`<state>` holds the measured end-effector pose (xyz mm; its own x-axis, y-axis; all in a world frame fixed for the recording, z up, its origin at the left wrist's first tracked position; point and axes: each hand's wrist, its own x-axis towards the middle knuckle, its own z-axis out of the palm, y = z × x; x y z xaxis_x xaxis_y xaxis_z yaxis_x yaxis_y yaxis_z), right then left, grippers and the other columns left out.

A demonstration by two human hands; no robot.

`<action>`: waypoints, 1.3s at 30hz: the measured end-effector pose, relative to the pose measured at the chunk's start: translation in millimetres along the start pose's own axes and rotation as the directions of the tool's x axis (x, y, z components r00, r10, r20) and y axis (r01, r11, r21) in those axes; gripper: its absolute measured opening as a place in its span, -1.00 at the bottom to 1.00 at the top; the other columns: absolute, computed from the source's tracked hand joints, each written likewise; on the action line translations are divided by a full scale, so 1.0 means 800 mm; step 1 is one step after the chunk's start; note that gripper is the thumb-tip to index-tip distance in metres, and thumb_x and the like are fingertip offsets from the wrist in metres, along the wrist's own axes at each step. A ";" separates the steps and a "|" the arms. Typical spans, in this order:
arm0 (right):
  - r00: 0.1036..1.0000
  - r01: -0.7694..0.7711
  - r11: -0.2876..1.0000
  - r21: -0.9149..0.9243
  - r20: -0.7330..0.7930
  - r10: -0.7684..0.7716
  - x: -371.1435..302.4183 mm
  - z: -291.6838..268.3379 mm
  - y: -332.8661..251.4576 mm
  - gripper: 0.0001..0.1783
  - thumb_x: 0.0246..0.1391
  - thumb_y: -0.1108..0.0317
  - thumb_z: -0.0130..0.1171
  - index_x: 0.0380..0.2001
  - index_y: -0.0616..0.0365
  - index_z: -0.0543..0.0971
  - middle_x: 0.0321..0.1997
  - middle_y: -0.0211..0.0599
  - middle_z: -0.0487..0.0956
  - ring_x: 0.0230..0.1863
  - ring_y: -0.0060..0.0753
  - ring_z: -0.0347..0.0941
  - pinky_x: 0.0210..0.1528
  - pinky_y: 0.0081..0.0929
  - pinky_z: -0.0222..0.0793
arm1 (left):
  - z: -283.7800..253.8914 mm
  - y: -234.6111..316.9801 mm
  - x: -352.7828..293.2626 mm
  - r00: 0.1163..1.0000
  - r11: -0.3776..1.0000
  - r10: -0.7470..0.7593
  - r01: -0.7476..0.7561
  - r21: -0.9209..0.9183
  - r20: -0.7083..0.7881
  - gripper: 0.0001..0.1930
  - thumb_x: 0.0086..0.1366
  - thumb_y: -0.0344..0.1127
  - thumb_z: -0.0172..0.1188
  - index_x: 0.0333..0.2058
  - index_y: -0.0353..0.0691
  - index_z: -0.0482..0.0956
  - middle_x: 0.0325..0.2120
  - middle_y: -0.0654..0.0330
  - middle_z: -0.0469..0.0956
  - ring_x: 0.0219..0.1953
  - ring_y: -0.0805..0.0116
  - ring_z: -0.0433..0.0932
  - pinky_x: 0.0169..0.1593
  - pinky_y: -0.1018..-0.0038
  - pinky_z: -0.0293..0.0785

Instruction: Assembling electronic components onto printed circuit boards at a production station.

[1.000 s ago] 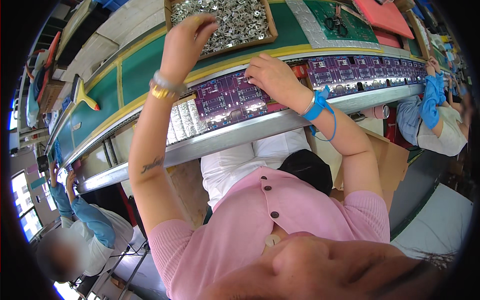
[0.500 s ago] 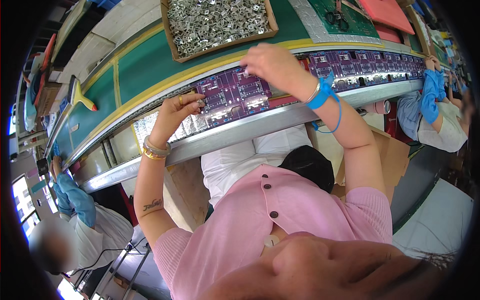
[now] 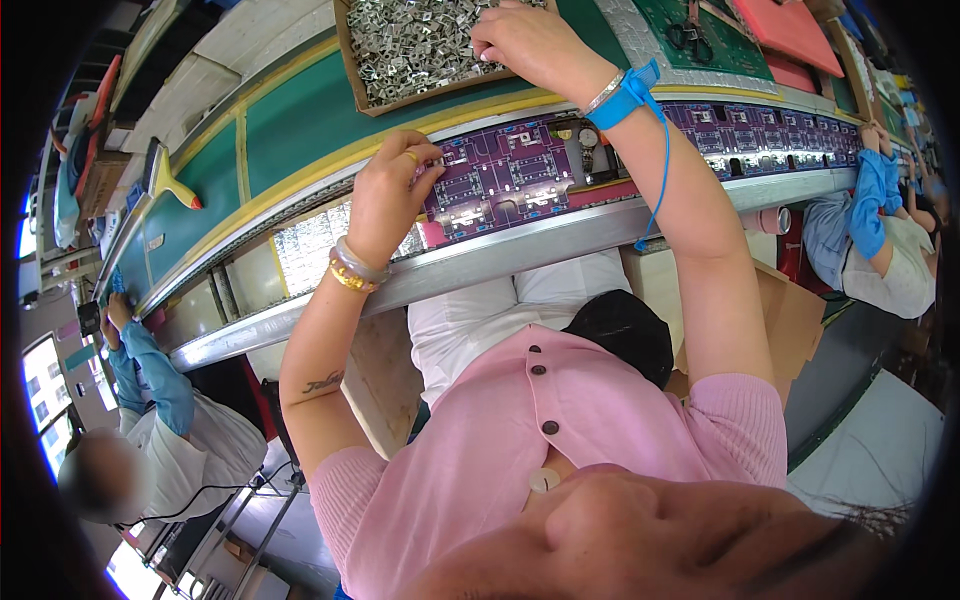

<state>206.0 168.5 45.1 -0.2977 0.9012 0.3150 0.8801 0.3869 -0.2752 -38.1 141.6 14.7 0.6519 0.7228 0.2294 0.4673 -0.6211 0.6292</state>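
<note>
Box (image 3: 412, 105) top centre, full of metal clips (image 3: 415, 50); right hand (image 3: 535, 42) over it, fingers bunched, can't tell if gripping. Purple board (image 3: 500, 175) upper centre; left hand (image 3: 386, 192) at its left end, fingers curled, grip unclear.

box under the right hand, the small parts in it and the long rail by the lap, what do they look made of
Box: likely cardboard, matte brown, thin-walled. Small parts: probably metal, given their bright silvery glints. Rail: seems bare metal, smooth grey with sheen; which metal is unclear.
</note>
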 end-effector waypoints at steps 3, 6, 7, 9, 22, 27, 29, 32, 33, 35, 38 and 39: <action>0.995 -0.094 0.990 0.103 -0.028 0.097 -0.002 -0.006 -0.010 -0.90 -0.03 0.37 0.09 -0.47 0.18 0.49 -0.40 -0.14 0.51 -0.25 -0.08 0.42 -0.21 -0.22 0.34 | 0.005 -0.002 0.006 0.998 0.996 0.052 -0.054 0.073 0.026 -0.86 0.06 -0.42 0.22 -0.36 -0.29 0.57 -0.32 0.13 0.47 -0.39 0.15 0.52 -0.29 0.33 0.43; 0.976 -0.182 0.958 0.219 -0.077 0.203 -0.009 -0.007 -0.011 -0.87 0.05 0.35 0.03 -0.42 0.19 0.46 -0.40 -0.07 0.50 -0.29 -0.03 0.43 -0.25 -0.18 0.33 | 0.006 -0.002 0.010 0.996 0.990 0.084 -0.087 0.111 0.037 -0.85 0.05 -0.40 0.22 -0.36 -0.29 0.57 -0.34 0.14 0.46 -0.36 0.14 0.50 -0.27 0.32 0.43; 0.966 -0.188 0.954 0.232 -0.130 0.222 -0.011 -0.006 -0.011 -0.85 0.09 0.33 0.00 -0.40 0.19 0.45 -0.40 -0.03 0.50 -0.31 0.00 0.44 -0.28 -0.16 0.33 | 0.007 -0.003 0.013 0.995 0.989 0.087 -0.091 0.113 0.041 -0.85 0.05 -0.40 0.22 -0.36 -0.29 0.57 -0.34 0.14 0.46 -0.36 0.14 0.50 -0.27 0.32 0.43; 0.963 -0.106 0.972 0.209 -0.222 0.153 -0.015 0.002 -0.001 -0.83 0.10 0.31 -0.01 -0.39 0.20 0.45 -0.40 0.00 0.50 -0.32 0.01 0.44 -0.28 -0.16 0.33 | 0.011 -0.007 0.014 0.989 0.977 0.141 -0.145 0.157 0.037 -0.83 0.05 -0.39 0.23 -0.34 -0.28 0.58 -0.35 0.14 0.46 -0.36 0.14 0.50 -0.26 0.32 0.42; 0.948 -0.271 0.290 0.918 0.201 0.248 -0.064 -0.002 -0.077 -0.72 0.15 0.25 0.09 -0.20 0.25 0.40 -0.58 -0.44 0.47 -0.58 -0.70 0.34 -0.57 -0.71 0.26 | 0.004 0.049 0.036 0.940 0.937 0.160 -0.241 -0.253 -0.302 -0.73 -0.01 -0.51 0.32 -0.26 -0.28 0.57 -0.38 0.15 0.55 -0.40 0.38 0.55 -0.31 0.55 0.49; 0.958 -0.145 0.192 0.971 0.089 0.273 -0.102 -0.004 -0.103 -0.74 0.10 0.29 0.16 -0.23 0.22 0.44 -0.60 -0.44 0.47 -0.60 -0.71 0.30 -0.58 -0.69 0.22 | 0.011 0.058 0.009 0.982 0.811 -0.084 -0.030 -0.585 -0.166 -0.78 0.06 -0.53 0.28 -0.27 -0.31 0.57 -0.40 0.22 0.57 -0.35 0.52 0.54 -0.25 0.60 0.50; 0.947 -0.002 0.537 0.843 -0.172 0.273 -0.114 -0.005 -0.116 -0.76 0.03 0.31 0.22 -0.27 0.18 0.49 -0.61 -0.43 0.46 -0.60 -0.70 0.30 -0.57 -0.65 0.22 | 0.017 0.055 -0.003 0.980 0.373 -0.198 0.111 -0.921 0.038 -0.79 0.10 -0.54 0.26 -0.24 -0.33 0.55 -0.38 0.23 0.57 -0.32 0.50 0.54 -0.21 0.58 0.50; 0.923 0.084 0.757 0.649 -0.337 0.187 -0.128 -0.003 -0.120 -0.74 -0.12 0.35 0.31 -0.32 0.14 0.53 -0.56 -0.36 0.48 -0.57 -0.49 0.39 -0.53 -0.56 0.28 | 0.018 0.058 -0.012 0.953 0.170 -0.163 0.281 -0.944 0.255 -0.82 0.20 -0.43 0.18 -0.22 -0.33 0.51 -0.36 0.21 0.56 -0.31 0.46 0.54 -0.17 0.55 0.51; 0.901 0.141 0.882 0.450 -0.428 0.074 -0.131 -0.004 -0.120 -0.73 -0.17 0.39 0.33 -0.34 0.17 0.53 -0.51 -0.32 0.51 -0.53 -0.42 0.43 -0.51 -0.54 0.30 | 0.017 0.060 -0.014 0.911 0.004 -0.105 0.401 -0.916 0.399 -0.83 0.24 -0.38 0.15 -0.22 -0.31 0.50 -0.36 0.21 0.56 -0.32 0.45 0.55 -0.17 0.54 0.51; 0.883 0.144 0.896 0.420 -0.464 0.076 -0.138 -0.009 -0.127 -0.72 -0.23 0.34 0.35 -0.37 0.13 0.55 -0.52 -0.33 0.49 -0.53 -0.29 0.40 -0.51 -0.45 0.29 | 0.019 0.055 -0.024 0.899 0.095 -0.078 0.437 -0.894 0.431 -0.80 0.28 -0.29 0.10 -0.22 -0.30 0.49 -0.37 0.22 0.54 -0.35 0.44 0.54 -0.19 0.54 0.51; 0.942 0.119 0.866 0.487 -0.330 0.056 -0.160 -0.014 -0.139 -0.72 -0.25 0.27 0.35 -0.42 0.12 0.54 -0.56 -0.35 0.46 -0.54 -0.24 0.37 -0.49 -0.39 0.27 | 0.017 0.064 -0.043 0.793 0.095 0.064 0.599 -0.795 0.606 -0.77 0.31 -0.23 0.06 -0.26 -0.32 0.48 -0.46 0.25 0.51 -0.43 0.50 0.53 -0.33 0.59 0.49; 0.943 0.117 0.865 0.488 -0.327 0.057 -0.169 -0.015 -0.145 -0.72 -0.25 0.27 0.35 -0.42 0.12 0.54 -0.56 -0.35 0.46 -0.54 -0.24 0.37 -0.49 -0.39 0.27 | 0.020 0.064 -0.052 0.793 0.092 0.063 0.600 -0.794 0.606 -0.77 0.31 -0.23 0.06 -0.26 -0.32 0.48 -0.46 0.25 0.51 -0.43 0.50 0.53 -0.33 0.59 0.49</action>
<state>148.5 -0.5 45.1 -0.1093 0.8082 0.5787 0.5458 0.5354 -0.6445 -32.0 75.1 25.7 0.9082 0.3504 -0.2291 -0.0399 0.6172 0.7858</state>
